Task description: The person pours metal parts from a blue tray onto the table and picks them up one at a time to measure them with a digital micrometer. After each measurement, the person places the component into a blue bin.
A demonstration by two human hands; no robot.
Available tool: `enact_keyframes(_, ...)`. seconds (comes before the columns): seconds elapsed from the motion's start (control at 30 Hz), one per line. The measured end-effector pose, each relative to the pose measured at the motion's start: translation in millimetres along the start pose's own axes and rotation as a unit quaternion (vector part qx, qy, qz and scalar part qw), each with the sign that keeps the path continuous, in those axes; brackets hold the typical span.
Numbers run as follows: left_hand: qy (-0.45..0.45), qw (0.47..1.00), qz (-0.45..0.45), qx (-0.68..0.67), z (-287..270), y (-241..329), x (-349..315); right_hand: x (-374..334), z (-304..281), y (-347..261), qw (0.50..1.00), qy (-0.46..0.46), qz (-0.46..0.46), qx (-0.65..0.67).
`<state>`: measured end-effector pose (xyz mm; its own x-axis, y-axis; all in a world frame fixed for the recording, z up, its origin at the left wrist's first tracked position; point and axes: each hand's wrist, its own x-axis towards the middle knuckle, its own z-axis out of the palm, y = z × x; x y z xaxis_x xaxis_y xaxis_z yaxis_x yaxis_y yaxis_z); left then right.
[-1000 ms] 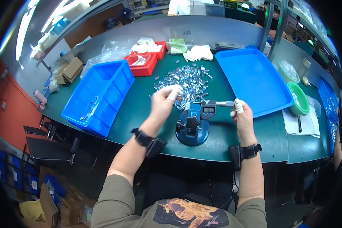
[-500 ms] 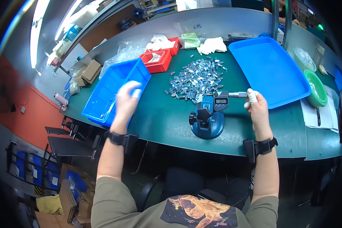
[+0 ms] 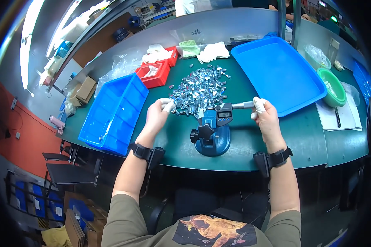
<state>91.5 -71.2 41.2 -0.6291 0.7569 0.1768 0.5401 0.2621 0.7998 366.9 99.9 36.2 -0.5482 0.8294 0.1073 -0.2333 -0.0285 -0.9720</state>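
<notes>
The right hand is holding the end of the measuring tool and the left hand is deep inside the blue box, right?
Not quite: the left hand isn't in the blue box. The head view shows it at the left edge of the pile of shiny metal pieces. The right hand is indeed holding the end of the measuring tool.

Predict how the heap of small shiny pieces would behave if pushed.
The pieces would probably scatter, since they lie loose on the green table. Their glossy surfaces suggest slipperiness, and their metallic look suggests stiffness.
</notes>
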Motion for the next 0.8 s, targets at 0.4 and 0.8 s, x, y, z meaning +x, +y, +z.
enact_keyframes(0.4, -0.152, 0.874, -0.082, -0.454, 63, 57, -16, 1, 0, 0, 1.0, 0.006, -0.001, -0.012)
enact_keyframes(0.8, -0.156, 0.853, -0.111, -0.485, 63, 59, -19, 0, 2, -1, 0.999, 0.03, 0.031, -0.014)
